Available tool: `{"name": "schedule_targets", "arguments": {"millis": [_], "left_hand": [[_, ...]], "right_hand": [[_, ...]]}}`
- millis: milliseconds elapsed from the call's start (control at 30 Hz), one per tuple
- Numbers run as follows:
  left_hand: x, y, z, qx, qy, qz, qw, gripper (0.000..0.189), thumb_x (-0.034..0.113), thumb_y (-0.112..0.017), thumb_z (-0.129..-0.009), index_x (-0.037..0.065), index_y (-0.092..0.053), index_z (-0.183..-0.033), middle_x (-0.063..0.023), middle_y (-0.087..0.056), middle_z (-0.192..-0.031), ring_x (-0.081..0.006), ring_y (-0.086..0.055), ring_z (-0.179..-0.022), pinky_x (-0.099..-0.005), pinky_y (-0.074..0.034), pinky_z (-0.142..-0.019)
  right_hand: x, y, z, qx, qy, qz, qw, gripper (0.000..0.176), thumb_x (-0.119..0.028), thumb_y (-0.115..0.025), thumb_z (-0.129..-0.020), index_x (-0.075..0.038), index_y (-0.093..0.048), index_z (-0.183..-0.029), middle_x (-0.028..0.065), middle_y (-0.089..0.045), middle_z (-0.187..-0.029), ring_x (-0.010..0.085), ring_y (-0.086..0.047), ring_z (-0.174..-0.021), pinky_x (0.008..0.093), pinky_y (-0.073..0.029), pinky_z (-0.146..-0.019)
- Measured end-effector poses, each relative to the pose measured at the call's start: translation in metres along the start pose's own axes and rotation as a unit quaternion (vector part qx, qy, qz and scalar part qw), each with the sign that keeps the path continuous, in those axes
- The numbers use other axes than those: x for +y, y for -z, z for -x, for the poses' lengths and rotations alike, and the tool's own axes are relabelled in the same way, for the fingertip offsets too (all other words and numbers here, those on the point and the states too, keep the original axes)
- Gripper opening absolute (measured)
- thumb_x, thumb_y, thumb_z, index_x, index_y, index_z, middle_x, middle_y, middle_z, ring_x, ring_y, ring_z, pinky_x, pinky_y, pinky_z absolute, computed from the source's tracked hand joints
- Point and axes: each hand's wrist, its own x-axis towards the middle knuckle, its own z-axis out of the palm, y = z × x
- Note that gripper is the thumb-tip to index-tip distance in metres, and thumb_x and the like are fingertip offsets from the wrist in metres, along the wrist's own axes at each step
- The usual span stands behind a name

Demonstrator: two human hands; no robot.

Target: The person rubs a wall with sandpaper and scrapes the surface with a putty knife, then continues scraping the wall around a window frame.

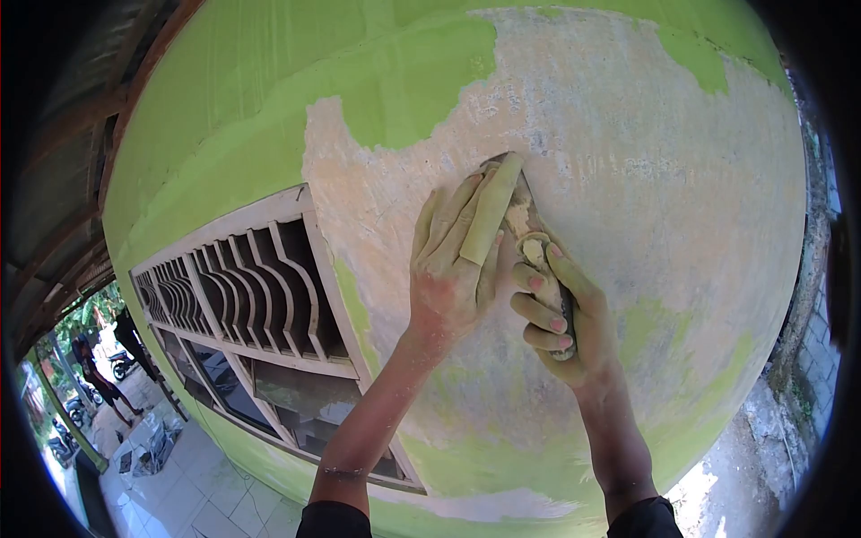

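Observation:
My right hand (565,314) is wrapped around the dark, worn handle of a scraper (522,215). Its blade, smeared with pale residue, points up against the wall (628,215). Beside it, my left hand (448,260) lies nearly flat, fingers stretched upward together toward the blade's tip. A pale yellow-green strip (491,211), smooth and narrow, lies along the left fingers next to the blade; what it is made of I cannot tell. Dust coats both hands. Around them the wall is bare and beige, with ragged green paint (395,99) above and green patches below.
A white-framed window with curved bars (260,287) is set in the wall at left. Beneath a roof (63,134) at far left, a person (99,377) stands near parked motorbikes. Plastic-looking sheeting (154,446) lies on the tiled floor (206,493). Paving (818,350) runs along the right.

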Motion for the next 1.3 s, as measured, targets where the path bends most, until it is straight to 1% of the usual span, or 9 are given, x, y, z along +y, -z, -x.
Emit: {"name": "schedule_targets", "arguments": {"millis": [67, 167, 367, 567, 733, 900, 967, 1067, 1300], "left_hand": [[-0.001, 0.005, -0.017, -0.037, -0.058, 0.003, 0.998, 0.058, 0.007, -0.066, -0.083, 0.005, -0.052, -0.139, -0.0104, -0.058, -0.135, -0.0294, -0.051, -0.129, -0.0518, -0.036, -0.108], [-0.005, 0.011, -0.040, -0.055, -0.085, -0.041, 0.994, 0.065, 0.012, -0.071, -0.076, 0.009, -0.053, -0.139, -0.0089, -0.059, -0.133, -0.0279, -0.052, -0.127, -0.0494, -0.036, -0.108], [-0.022, 0.002, -0.070, 0.004, -0.146, -0.016, 0.989, 0.061, 0.022, -0.073, -0.073, 0.013, -0.061, -0.132, -0.0099, -0.064, -0.124, -0.0263, -0.057, -0.119, -0.0434, -0.040, -0.104], [-0.034, -0.008, -0.069, 0.054, -0.115, 0.049, 0.991, 0.056, 0.028, -0.068, -0.077, 0.015, -0.062, -0.131, -0.0105, -0.066, -0.122, -0.0265, -0.059, -0.118, -0.0426, -0.042, -0.102], [-0.043, -0.017, -0.076, 0.067, -0.121, 0.071, 0.988, 0.063, 0.035, -0.071, -0.070, 0.015, -0.064, -0.129, -0.0124, -0.066, -0.121, -0.0300, -0.061, -0.116, -0.0418, -0.045, -0.099], [-0.043, -0.016, -0.079, 0.065, -0.108, 0.130, 0.983, 0.073, 0.043, -0.072, -0.062, 0.013, -0.064, -0.128, -0.0144, -0.066, -0.119, -0.0331, -0.061, -0.113, -0.0419, -0.046, -0.097], [-0.047, -0.017, -0.083, 0.082, -0.134, 0.102, 0.982, 0.085, 0.055, -0.072, -0.057, 0.011, -0.063, -0.129, -0.0155, -0.067, -0.117, -0.0331, -0.062, -0.110, -0.0432, -0.046, -0.096], [-0.039, -0.015, -0.087, 0.094, -0.092, 0.134, 0.982, 0.098, 0.065, -0.071, -0.049, 0.008, -0.062, -0.129, -0.0161, -0.067, -0.114, -0.0330, -0.062, -0.107, -0.0455, -0.045, -0.096], [-0.041, -0.032, -0.090, 0.148, -0.102, 0.099, 0.979, 0.098, 0.069, -0.068, -0.051, 0.006, -0.063, -0.126, -0.0142, -0.068, -0.113, -0.0324, -0.062, -0.104, -0.0434, -0.042, -0.097]], "right_hand": [[0.001, -0.017, -0.012, -0.003, 0.017, -0.005, 1.000, 0.033, -0.022, -0.035, -0.106, -0.016, -0.041, -0.138, 0.0002, -0.049, -0.082, 0.0039, -0.034, -0.050, 0.0140, -0.026, -0.035], [-0.004, -0.030, -0.025, -0.018, 0.042, -0.007, 0.999, 0.027, -0.021, -0.034, -0.106, -0.016, -0.045, -0.130, -0.0013, -0.048, -0.081, 0.0033, -0.034, -0.051, 0.0139, -0.026, -0.035], [-0.009, -0.046, -0.040, -0.040, 0.072, -0.028, 0.996, 0.018, -0.019, -0.035, -0.105, -0.015, -0.047, -0.118, -0.0023, -0.048, -0.079, 0.0025, -0.034, -0.051, 0.0139, -0.026, -0.035], [0.000, -0.056, -0.052, -0.021, 0.109, 0.001, 0.994, 0.011, -0.016, -0.037, -0.104, -0.015, -0.047, -0.110, -0.0026, -0.047, -0.077, 0.0023, -0.035, -0.051, 0.0137, -0.028, -0.035], [-0.001, -0.066, -0.054, -0.004, 0.115, 0.013, 0.993, 0.010, -0.014, -0.037, -0.103, -0.015, -0.047, -0.105, -0.0026, -0.046, -0.077, 0.0022, -0.036, -0.052, 0.0138, -0.028, -0.036], [0.001, -0.076, -0.054, -0.006, 0.139, 0.021, 0.990, 0.014, -0.014, -0.034, -0.106, -0.007, -0.047, -0.108, 0.0003, -0.046, -0.080, 0.0029, -0.037, -0.052, 0.0122, -0.034, -0.033], [-0.006, -0.077, -0.066, -0.007, 0.144, 0.026, 0.989, 0.015, -0.013, -0.034, -0.106, -0.006, -0.047, -0.110, 0.0006, -0.047, -0.080, 0.0028, -0.037, -0.053, 0.0121, -0.035, -0.034], [-0.005, -0.090, -0.060, 0.003, 0.139, 0.014, 0.990, 0.016, -0.013, -0.034, -0.106, -0.004, -0.047, -0.111, 0.0012, -0.046, -0.080, 0.0027, -0.037, -0.053, 0.0122, -0.036, -0.034], [-0.016, -0.091, -0.062, 0.011, 0.125, 0.022, 0.992, 0.017, -0.013, -0.033, -0.106, -0.002, -0.045, -0.101, 0.0013, -0.044, -0.078, 0.0031, -0.036, -0.053, 0.0137, -0.035, -0.033]]}}
